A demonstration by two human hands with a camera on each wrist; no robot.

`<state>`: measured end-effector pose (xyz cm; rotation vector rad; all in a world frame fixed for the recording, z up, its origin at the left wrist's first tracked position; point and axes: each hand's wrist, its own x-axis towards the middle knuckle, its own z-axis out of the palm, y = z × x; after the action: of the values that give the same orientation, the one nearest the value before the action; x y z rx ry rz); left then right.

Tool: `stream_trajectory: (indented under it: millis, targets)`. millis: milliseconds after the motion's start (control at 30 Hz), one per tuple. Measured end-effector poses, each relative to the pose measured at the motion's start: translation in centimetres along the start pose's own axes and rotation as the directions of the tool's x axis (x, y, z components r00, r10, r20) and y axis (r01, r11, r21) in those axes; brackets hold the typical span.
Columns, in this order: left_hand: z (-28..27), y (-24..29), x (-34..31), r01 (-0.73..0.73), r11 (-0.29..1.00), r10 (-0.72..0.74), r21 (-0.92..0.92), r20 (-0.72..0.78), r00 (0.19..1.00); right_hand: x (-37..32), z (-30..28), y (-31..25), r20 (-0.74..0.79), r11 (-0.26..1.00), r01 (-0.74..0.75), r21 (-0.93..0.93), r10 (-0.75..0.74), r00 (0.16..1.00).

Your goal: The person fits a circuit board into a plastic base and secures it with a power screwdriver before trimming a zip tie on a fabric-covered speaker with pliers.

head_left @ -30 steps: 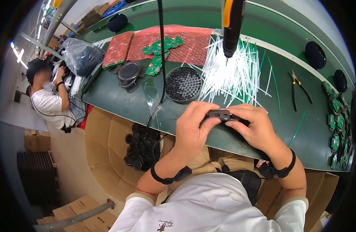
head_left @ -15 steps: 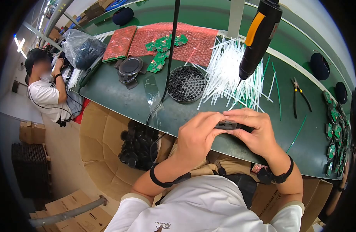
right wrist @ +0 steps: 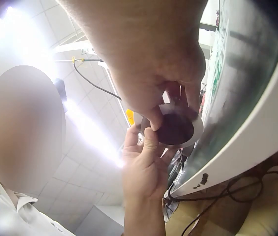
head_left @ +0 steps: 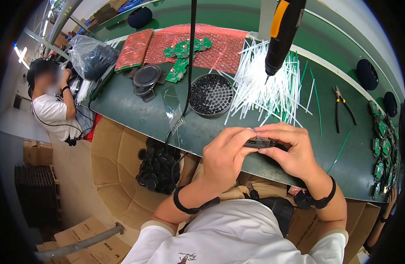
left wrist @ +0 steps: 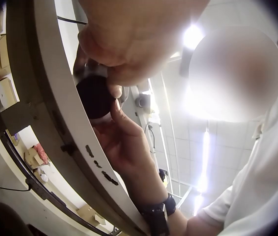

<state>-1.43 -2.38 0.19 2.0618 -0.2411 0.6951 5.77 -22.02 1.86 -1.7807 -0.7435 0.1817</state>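
Both hands hold one small dark round part just over the near edge of the green bench. My left hand grips its left side, with the thumb underneath. My right hand pinches its right side, fingers curled over the top. In the left wrist view the black round part sits under the left fingers, and the right hand comes up from below. In the right wrist view the dark disc is pinched between the right fingers and the left hand.
A black and orange electric screwdriver hangs above a heap of white strips. Nearby are a round tray of black screws, green boards on red bubble wrap, pliers and a carton of black parts. Another person sits far left.
The hanging screwdriver has swung right and then back left above the white strips. Both hands keep their hold on the part, which now sits a little lower in the view.
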Motion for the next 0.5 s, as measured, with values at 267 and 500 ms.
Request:
stream_trajectory:
  millis: [267,500]
  targets:
    - [0.12,-0.06,0.04,-0.002,0.999,0.002,-0.052,-0.013,1.0,0.08,-0.07,0.68,-0.009,0.989,0.132,-0.073,-0.133,0.991]
    - [0.2,0.24,0.2,0.001,1.0,-0.001,-0.013,-0.02,1.0,0.07,-0.11,0.54,-0.017,0.969,0.169,-0.181,-0.175,0.984]
